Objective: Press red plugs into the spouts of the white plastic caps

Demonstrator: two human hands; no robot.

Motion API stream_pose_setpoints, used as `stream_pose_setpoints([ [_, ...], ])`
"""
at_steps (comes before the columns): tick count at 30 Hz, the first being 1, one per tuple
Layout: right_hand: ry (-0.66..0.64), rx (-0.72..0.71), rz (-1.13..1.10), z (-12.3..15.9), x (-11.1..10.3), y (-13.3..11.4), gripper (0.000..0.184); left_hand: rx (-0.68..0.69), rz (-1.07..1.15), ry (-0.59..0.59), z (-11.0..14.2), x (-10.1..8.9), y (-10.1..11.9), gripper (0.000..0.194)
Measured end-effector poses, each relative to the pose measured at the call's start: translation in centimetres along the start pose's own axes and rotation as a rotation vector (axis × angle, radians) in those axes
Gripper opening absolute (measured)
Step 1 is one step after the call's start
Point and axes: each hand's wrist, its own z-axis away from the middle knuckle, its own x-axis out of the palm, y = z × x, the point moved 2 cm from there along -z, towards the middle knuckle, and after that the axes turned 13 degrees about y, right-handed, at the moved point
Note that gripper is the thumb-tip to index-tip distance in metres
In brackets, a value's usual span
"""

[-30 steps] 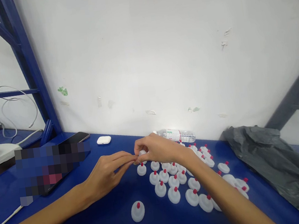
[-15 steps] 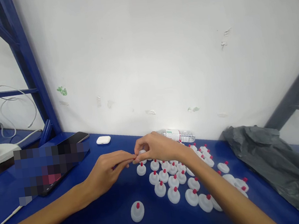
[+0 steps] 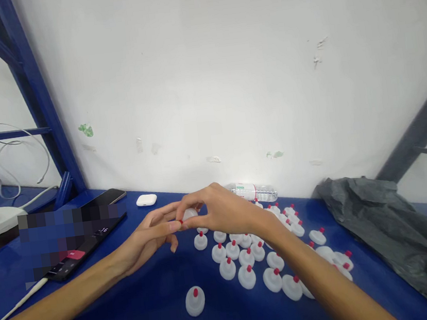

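My right hand (image 3: 220, 211) pinches a small white plastic cap (image 3: 189, 214) with a red tip, held just above the blue table (image 3: 147, 313). My left hand (image 3: 150, 235) meets it from the left, with thumb and fingertips closed on the cap's red tip. Below and to the right of both hands stand several more white caps with red tips (image 3: 245, 260) in a loose cluster. One such cap (image 3: 195, 301) sits alone nearer to me.
A phone (image 3: 86, 233) with a cable lies at the left, a white earbud case (image 3: 146, 200) behind it. A clear water bottle (image 3: 254, 192) lies along the white wall. A crumpled grey plastic bag (image 3: 393, 231) covers the table's right side. Blue frame posts rise at left.
Both hands have lifted slightly and shifted left with the cap between them. The cap is more exposed now, with its red tip toward my left fingers.
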Motion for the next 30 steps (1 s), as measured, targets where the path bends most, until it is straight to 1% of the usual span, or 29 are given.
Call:
stream_pose_setpoints([
  [2, 0.013, -0.005, -0.02, 0.1, 0.0, -0.5, 0.007, -0.009, 0.119, -0.054, 0.1, 0.1, 0.0, 0.019],
  [3, 0.011, -0.006, -0.024, 0.1, 0.1, -0.6, 0.008, -0.016, 0.163, -0.074, 0.2, 0.2, 0.0, 0.014],
  [6, 0.022, -0.012, 0.003, 0.0, 0.3, -0.7, 0.009, -0.027, 0.209, -0.09, 0.2, 0.2, 0.0, 0.01],
  [13, 0.022, -0.14, 0.056, -0.4, 1.4, -0.3, 0.009, -0.086, 0.219, -0.029, 0.0, 0.0, -0.2, 0.013],
  [16, 0.019, -0.132, 0.101, -0.3, 1.6, -0.3, 0.01, -0.108, 0.176, 0.033, 0.1, 0.0, -0.2, 0.016],
  [20, -0.015, -0.111, 0.137, -0.2, 1.5, -0.3, 0.009, -0.126, 0.063, 0.119, 0.2, -0.1, -0.3, 0.028],
  [24, -0.028, -0.113, 0.131, -0.2, 1.3, -0.5, 0.009, -0.11, 0.031, 0.11, 0.1, -0.3, -0.6, 0.034],
  [28, -0.039, -0.115, 0.123, -0.2, 1.2, -0.6, 0.009, -0.079, 0.042, 0.095, 0.0, -0.2, -0.8, 0.022],
  [30, -0.041, -0.102, 0.129, -0.2, 1.1, -0.7, 0.009, -0.063, 0.017, 0.083, 0.0, -0.1, -0.7, 0.02],
])
